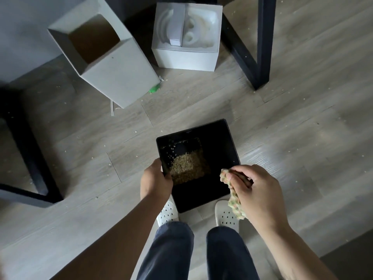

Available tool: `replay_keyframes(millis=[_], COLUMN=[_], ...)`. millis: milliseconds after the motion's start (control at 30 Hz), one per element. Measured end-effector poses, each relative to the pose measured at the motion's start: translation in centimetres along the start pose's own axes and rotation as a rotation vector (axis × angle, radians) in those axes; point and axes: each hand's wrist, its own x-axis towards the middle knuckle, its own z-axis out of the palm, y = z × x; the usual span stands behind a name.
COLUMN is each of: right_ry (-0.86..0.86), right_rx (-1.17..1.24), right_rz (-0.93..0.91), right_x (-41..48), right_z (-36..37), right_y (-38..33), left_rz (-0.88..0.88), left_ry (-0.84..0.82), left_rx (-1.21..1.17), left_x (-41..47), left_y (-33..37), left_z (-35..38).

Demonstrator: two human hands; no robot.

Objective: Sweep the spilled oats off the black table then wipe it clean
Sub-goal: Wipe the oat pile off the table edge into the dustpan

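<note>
A black square bin [220, 142] hangs above the wood floor in front of my feet, with a heap of oats [187, 165] at its bottom and a few flakes stuck to its inner wall. My left hand [156, 181] grips the bin's left rim. My right hand [255, 188] is closed on a bunched yellow-green patterned cloth [234, 201] over the bin's right front corner. The black table's top is out of view; only its black legs [262, 47] show at the upper right.
A tall grey open-topped box [113, 65] and a white box with a moulded insert [187, 37] stand on the floor ahead. Another black frame [30, 158] is at the left. Stray oat flakes dot the floor [302, 128]. My white perforated shoes [167, 212] are below the bin.
</note>
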Motion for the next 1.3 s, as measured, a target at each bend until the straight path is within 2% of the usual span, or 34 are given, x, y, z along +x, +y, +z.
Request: replay_keyframes(millis=[133,400,567,733,967,1300], right_ry=[-0.073,-0.226,-0.337,-0.356,-0.416,-0.406], right_rx=[0.022,0.135,0.075,-0.027,-0.088,-0.102], right_rz=[-0.006,-0.225,-0.334,-0.521,-0.647,-0.661], right_x=[-2.0,-5.7,-7.5,-10.1,-12.6,-14.0], right_z=[-3.4,-12.7,-16.7,-19.6,-19.7,-18.3], right_y=[-3.1,-12.3,-17.7,-23.3,-29.2,-34.0], left_rz=[-0.017,-0.205,-0.323,-0.438,-0.492,-0.454], left_ry=[0.033,0.152,0.244,0.308,0.421,0.409], left_rx=[-0.005,-0.248,-0.362,-0.452,-0.567,-0.524], left_x=[-4.6,-17.9,-25.6,-31.8,-35.5,-36.3], left_y=[0.2,3.0,4.3,3.8,1.4,-0.2], left_z=[-3.9,-10.5,-13.9,-16.9,-20.9,-26.6])
